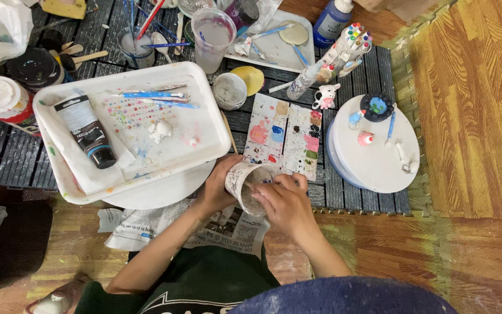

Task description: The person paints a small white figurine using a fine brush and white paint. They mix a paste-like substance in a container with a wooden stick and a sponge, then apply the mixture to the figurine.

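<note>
My left hand [219,186] wraps around a small paint-stained white cup [245,177], tilted toward me just below the low dark slatted table. My right hand [286,200] rests on the cup's rim, fingers pinched at its mouth; whether it holds a brush I cannot tell. Just above the cup lies a rectangular paint palette [286,131] with pink, blue, red and green dabs.
A white tray [204,87] at left carries a black paint tube [88,131], brushes and a tiny white figurine [161,129]. A round white board [379,163] at right bears small painted figures. Water cups, jars, a blue bottle [331,20] stand behind. Newspaper [146,229] lies beneath.
</note>
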